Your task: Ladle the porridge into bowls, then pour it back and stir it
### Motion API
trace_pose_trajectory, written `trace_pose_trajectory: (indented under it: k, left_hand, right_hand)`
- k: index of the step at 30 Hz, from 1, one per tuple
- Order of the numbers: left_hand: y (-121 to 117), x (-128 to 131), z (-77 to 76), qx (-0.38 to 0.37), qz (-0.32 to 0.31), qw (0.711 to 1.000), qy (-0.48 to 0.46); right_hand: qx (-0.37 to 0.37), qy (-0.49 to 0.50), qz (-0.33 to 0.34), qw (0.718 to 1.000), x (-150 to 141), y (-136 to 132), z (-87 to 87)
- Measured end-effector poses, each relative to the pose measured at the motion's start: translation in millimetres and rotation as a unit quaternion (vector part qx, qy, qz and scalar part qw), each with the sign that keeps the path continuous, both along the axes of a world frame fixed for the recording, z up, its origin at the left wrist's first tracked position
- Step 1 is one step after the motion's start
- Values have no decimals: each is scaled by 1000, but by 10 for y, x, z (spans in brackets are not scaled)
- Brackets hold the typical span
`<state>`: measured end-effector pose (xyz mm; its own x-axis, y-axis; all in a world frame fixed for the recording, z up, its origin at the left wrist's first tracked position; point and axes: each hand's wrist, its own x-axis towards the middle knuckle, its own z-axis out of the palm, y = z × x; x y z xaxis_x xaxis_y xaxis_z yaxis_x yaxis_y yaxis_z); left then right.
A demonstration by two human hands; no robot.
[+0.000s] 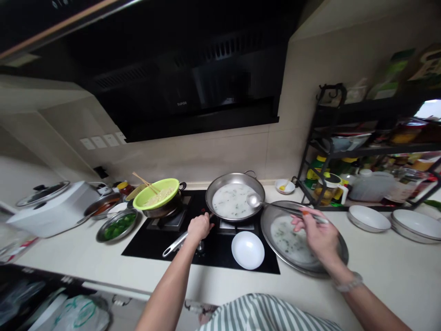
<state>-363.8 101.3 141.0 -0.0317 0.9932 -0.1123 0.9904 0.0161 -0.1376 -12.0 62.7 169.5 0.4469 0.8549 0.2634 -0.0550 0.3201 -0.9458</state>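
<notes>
My left hand (pixel 199 227) is closed round the handle (pixel 175 244) of a steel pan (pixel 234 201) that sits on the black hob (pixel 206 243). The pan holds a pale white batter with green flecks. My right hand (pixel 319 232) grips a metal ladle (pixel 255 200) whose bowl rests at the pan's right rim. Under that hand lies a round steel tray (pixel 303 239) with a thin layer of the same batter. A small white dish (pixel 247 249) sits on the hob in front of the pan.
Left of the pan a green bowl (pixel 156 193) with noodles and chopsticks rests on a pot. A steel dish of greens (pixel 117 225) and a white cooker (pixel 51 207) stand further left. White bowls (pixel 368 218) and a black rack (pixel 361 151) of jars fill the right.
</notes>
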Motion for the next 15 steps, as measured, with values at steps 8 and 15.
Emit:
trace_pose_trajectory:
  k: [8, 15]
  left_hand:
    - [-27, 22, 23, 0, -1, 1000, -18]
    - [-27, 18, 4, 5, 3, 1000, -26]
  right_hand:
    - [11, -147, 133, 980, -371, 379, -230]
    - [-56, -11, 58, 997, -371, 578, -309]
